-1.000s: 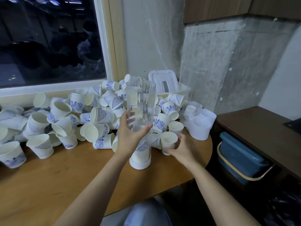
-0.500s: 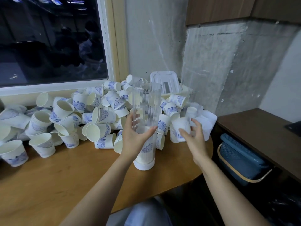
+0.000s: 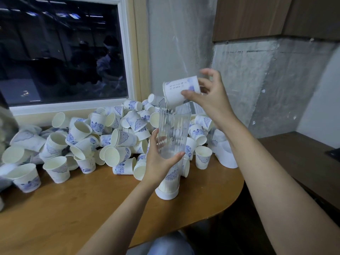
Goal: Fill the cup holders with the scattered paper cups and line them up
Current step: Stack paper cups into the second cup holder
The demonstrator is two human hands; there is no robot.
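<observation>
A tall clear ribbed cup holder [image 3: 173,129] with a white base stands upright on the wooden table [image 3: 77,205]. My left hand [image 3: 160,159] grips its lower middle. Stacked cups show through its bottom part. My right hand [image 3: 211,96] holds a white paper cup with blue print [image 3: 179,92] tilted on its side, its mouth to the left, just above the holder's open top. A big heap of scattered paper cups [image 3: 103,137] covers the back of the table from the left edge to behind the holder.
White cup holder parts [image 3: 225,155] lie at the table's right end. A window [image 3: 60,50] and concrete wall close the back. A dark wooden shelf [image 3: 301,159] stands to the right. The table's near half is bare wood.
My right hand picked a cup from the pile at the right and lifted it up to above the holder's mouth. My left hand stayed on the holder.
</observation>
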